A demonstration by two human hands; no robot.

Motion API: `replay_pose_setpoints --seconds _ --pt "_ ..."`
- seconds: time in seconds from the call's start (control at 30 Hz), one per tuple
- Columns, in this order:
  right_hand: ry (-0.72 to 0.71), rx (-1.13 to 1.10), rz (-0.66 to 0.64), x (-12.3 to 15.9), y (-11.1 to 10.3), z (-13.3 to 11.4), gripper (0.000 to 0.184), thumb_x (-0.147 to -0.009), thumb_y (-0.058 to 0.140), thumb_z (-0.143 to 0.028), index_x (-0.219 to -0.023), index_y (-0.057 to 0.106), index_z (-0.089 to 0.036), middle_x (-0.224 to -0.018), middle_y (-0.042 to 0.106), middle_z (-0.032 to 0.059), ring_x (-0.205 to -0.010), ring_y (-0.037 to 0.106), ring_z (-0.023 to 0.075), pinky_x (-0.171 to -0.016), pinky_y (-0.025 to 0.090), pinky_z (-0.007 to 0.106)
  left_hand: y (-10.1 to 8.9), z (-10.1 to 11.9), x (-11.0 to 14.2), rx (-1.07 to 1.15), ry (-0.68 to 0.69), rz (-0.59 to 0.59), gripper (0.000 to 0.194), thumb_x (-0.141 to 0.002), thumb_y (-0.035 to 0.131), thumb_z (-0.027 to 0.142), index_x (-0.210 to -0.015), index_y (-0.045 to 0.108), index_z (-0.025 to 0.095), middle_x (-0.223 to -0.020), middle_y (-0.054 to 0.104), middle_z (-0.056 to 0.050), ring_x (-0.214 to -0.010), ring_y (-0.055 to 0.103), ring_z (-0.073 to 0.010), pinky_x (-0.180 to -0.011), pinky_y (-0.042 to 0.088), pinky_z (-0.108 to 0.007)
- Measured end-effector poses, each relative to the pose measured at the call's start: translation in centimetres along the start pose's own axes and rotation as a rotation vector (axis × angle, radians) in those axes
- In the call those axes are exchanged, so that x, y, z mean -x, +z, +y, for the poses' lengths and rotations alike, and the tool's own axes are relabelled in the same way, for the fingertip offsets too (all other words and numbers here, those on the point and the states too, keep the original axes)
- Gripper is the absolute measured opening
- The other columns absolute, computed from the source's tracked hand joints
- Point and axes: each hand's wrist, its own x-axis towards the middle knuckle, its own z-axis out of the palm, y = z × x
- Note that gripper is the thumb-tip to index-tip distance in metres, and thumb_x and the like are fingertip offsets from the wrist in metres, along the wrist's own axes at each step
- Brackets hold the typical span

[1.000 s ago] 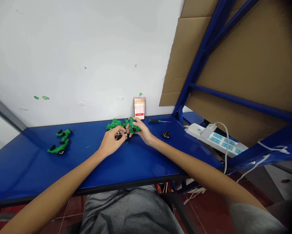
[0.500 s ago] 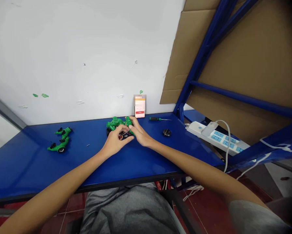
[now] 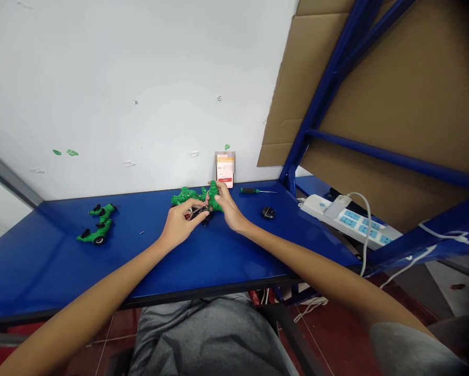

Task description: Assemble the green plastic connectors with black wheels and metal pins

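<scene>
My right hand (image 3: 230,210) is closed around an upright green plastic toy part (image 3: 213,197), its thumb across the near side. Reaching in from the left, my left hand (image 3: 179,222) has its thumb and fingers curled about a thin, grey, metal-looking piece (image 3: 197,212) by the lower end of that part. Dark and reddish pieces show between the fingers; their exact shape is too small to tell. Just behind my left hand, more green toy parts (image 3: 185,195) lie on the blue table (image 3: 156,277), partly hidden by the fingers.
At the left lies another green and black toy piece (image 3: 101,224) with a wheel, and a small metal pin (image 3: 142,232). A phone (image 3: 224,172) leans on the wall. Rightward are a screwdriver (image 3: 254,191), a round black object (image 3: 268,212) and a white power strip (image 3: 348,220).
The green part in my right hand has moved slightly right and stands more upright. My left fingers have shifted toward its lower end.
</scene>
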Motion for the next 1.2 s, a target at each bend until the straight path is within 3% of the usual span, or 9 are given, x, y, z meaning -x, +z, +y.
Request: replay_pose_setpoints --seconds 0.2,0.37,0.47,0.6,0.73,1.03,1.2 --pt "0.045 -0.051 0.034 -0.6 -0.4 0.8 0.047 -0.103 0.051 -0.056 -0.141 0.047 -0.029 -0.116 0.065 0.0077 -0.108 0.063 0.0267 -0.082 0.055 0.04 0.0 -0.7 -0.3 -0.012 0.015 -0.023 0.02 -0.092 0.077 0.036 -0.105 0.081 0.022 -0.096 0.077 -0.002 -0.071 0.059 -0.0132 -0.068 0.047 -0.026" --pt "0.064 -0.05 0.047 -0.7 -0.7 1.3 0.043 -0.103 0.052 -0.055 -0.137 0.047 -0.029 -0.113 0.063 0.006 -0.098 0.064 0.0232 -0.076 0.054 0.037 0.2 -1.8 -0.5 0.145 -0.146 -0.012 0.027 -0.089 0.078 0.045 -0.102 0.081 0.021 -0.095 0.078 -0.003 -0.07 0.062 -0.0142 -0.063 0.045 -0.026" --pt "0.071 -0.033 0.038 -0.6 -0.7 1.2 0.039 -0.101 0.054 -0.052 -0.133 0.047 -0.029 -0.108 0.062 0.0042 -0.093 0.062 0.0216 -0.076 0.054 0.036 0.1 -2.4 -0.7 0.258 -0.205 0.003 0.032 -0.084 0.082 0.045 -0.101 0.08 0.018 -0.099 0.08 -0.007 -0.083 0.071 -0.0188 -0.069 0.051 -0.027" --pt "0.065 -0.07 -0.001 -0.5 -0.8 0.9 0.042 -0.089 0.067 -0.035 -0.127 0.049 -0.029 -0.1 0.06 0.0006 -0.089 0.059 0.0196 -0.083 0.052 0.036 -0.2 -2.6 -0.9 0.357 -0.263 0.007 0.04 -0.082 0.085 0.047 -0.109 0.082 0.017 -0.106 0.082 -0.01 -0.1 0.076 -0.0252 -0.083 0.057 -0.032" --pt "0.132 -0.187 0.01 -0.7 -1.1 0.6 0.04 -0.076 0.067 -0.025 -0.114 0.053 -0.027 -0.09 0.055 -0.0016 -0.08 0.053 0.0178 -0.073 0.045 0.032 -0.5 -2.1 -1.0 0.398 -0.298 -0.005 0.047 -0.084 0.083 0.052 -0.116 0.081 0.017 -0.106 0.082 -0.01 -0.095 0.076 -0.0259 -0.078 0.058 -0.033" --pt "0.182 -0.252 -0.039 -0.5 -0.9 -1.3 0.035 -0.079 0.07 -0.035 -0.11 0.057 -0.023 -0.087 0.059 -0.0006 -0.082 0.054 0.0191 -0.074 0.04 0.032 -0.6 -2.3 -1.0 0.279 -0.254 0.025 0.042 -0.077 0.087 0.053 -0.102 0.084 0.02 -0.102 0.081 -0.007 -0.079 0.07 -0.0203 -0.072 0.054 -0.031" --pt "0.251 -0.291 -0.022 -0.6 -0.7 -1.4 0.03 -0.079 0.075 -0.037 -0.096 0.054 -0.023 -0.081 0.062 -0.0016 -0.078 0.055 0.0175 -0.077 0.041 0.032 -0.5 -2.4 -1.1 0.302 -0.241 0.053 0.037 -0.079 0.086 0.051 -0.1 0.084 0.02 -0.104 0.082 -0.008 -0.093 0.073 -0.025 -0.083 0.056 -0.035"
